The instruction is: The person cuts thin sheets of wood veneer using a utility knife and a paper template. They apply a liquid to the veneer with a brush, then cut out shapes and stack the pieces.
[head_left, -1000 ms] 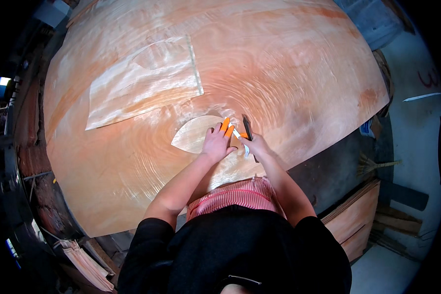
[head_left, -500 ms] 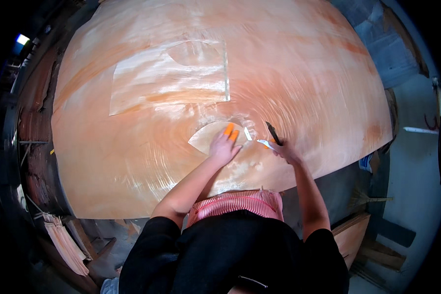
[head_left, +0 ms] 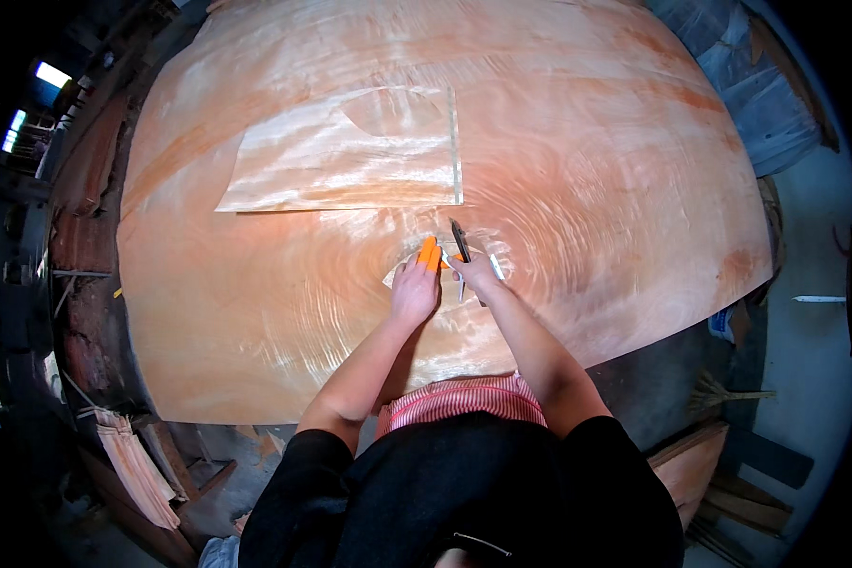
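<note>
My left hand (head_left: 415, 289) lies on a pointed, leaf-shaped piece of thin wood veneer (head_left: 388, 277), mostly hidden beneath it. Orange covers (head_left: 429, 254) wrap two of its fingers, which are stretched out flat. Close beside it, my right hand (head_left: 477, 275) is closed around a slim black tool (head_left: 459, 240) that points away from me. A slim white tool is in that hand too, its tip near the left fingertips; its exact kind is too small to tell. A short white strip (head_left: 497, 266) lies just right of the right hand.
A large sheet of orange-brown wood veneer (head_left: 256, 312) spreads over the work surface. On it, farther off, rests a smaller veneer panel (head_left: 341, 170) with a curved outline near its top. A straw broom (head_left: 719, 391) and wood scraps (head_left: 137, 464) are below the sheet's edges.
My right hand has moved left with the tools, from right of the white strip to beside my left hand. The left hand now covers more of the leaf-shaped piece.
</note>
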Available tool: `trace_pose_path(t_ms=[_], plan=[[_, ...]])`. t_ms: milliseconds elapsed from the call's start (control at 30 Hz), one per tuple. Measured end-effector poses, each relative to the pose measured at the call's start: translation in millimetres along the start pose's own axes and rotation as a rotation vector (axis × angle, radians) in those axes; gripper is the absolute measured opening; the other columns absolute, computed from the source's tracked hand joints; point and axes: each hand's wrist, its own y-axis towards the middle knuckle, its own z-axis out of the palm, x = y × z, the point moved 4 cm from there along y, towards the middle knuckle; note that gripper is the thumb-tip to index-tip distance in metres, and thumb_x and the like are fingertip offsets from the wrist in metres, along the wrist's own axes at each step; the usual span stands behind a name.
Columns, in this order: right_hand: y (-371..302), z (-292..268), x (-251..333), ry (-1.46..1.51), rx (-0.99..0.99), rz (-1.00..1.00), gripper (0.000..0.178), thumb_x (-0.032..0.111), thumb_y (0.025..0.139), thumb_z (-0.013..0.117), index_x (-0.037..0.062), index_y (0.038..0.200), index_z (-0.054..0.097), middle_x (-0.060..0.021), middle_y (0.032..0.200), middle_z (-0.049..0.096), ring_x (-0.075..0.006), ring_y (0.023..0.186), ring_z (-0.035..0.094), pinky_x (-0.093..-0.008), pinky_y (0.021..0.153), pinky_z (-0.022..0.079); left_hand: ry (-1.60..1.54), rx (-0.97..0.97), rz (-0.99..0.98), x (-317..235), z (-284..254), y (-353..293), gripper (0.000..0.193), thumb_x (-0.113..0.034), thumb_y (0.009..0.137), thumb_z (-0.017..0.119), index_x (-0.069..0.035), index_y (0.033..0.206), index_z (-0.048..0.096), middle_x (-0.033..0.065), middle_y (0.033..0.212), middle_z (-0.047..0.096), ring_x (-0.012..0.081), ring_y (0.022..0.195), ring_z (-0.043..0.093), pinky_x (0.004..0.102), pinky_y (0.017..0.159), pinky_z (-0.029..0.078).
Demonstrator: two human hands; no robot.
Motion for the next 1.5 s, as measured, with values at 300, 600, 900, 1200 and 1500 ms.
trace_pose_path(t_ms=[300,600,900,1200,1500], plan=[[-6.0,-43.9,33.6,-1.082,-0.088,-0.360,0.022,0.025,0.069,0.057,0.0062,0.081,0.058,-0.0038,0.058,0.055,-0.0098,0.047,0.050,-0.0240,0.042,0.039,0.245,0.133,0.082,-2.0,10.8,9.8,0.031,-0.011,0.073,0.041,-0.003,0.101,0.051,0.0116,0.106,0.046,0.0238,0.101,0.040,0.0355,0.077,0.037],[-76.6,-43.9,-52.7,-0.082,0.266,0.155,0.024,0.027,0.076,0.053,0.0045,0.081,0.057,-0.0019,0.060,0.055,-0.0088,0.045,0.044,-0.0231,0.040,0.034,-0.198,-0.069,0.154,-10.3,3.0,-20.4,0.035,-0.013,0.069,0.052,-0.001,0.102,0.049,0.0144,0.109,0.044,0.0273,0.096,0.044,0.0360,0.080,0.037],[-103.1,-29.5,-48.9,-0.204,0.174,0.033,0.022,0.024,0.077,0.051,0.0028,0.077,0.058,-0.0028,0.060,0.057,-0.0094,0.048,0.045,-0.0229,0.045,0.036,0.020,0.276,0.235,-47.9,17.1,-70.2,0.060,-0.037,0.068,0.055,-0.002,0.114,0.039,0.0116,0.123,0.032,0.0229,0.117,0.024,0.0421,0.096,0.016],[-93.0,-82.1,-19.3,-0.265,0.301,-0.142,0.021,0.022,0.078,0.048,0.0042,0.070,0.056,0.0025,0.053,0.047,-0.0071,0.042,0.036,-0.0215,0.041,0.030,-0.137,0.184,0.154,-31.2,8.0,-64.7,0.057,-0.034,0.071,0.052,-0.003,0.116,0.037,0.0114,0.124,0.030,0.0240,0.116,0.024,0.0424,0.095,0.017],[-76.5,34.3,25.9,-0.007,0.467,-0.303,0.013,0.014,0.079,0.046,0.0037,0.086,0.048,0.0015,0.063,0.049,-0.0055,0.053,0.042,-0.0185,0.048,0.033,-0.031,0.009,-0.084,32.9,-23.2,-87.0,0.056,-0.031,0.071,0.053,-0.002,0.116,0.035,0.0111,0.123,0.031,0.0238,0.116,0.026,0.0442,0.094,0.017]])
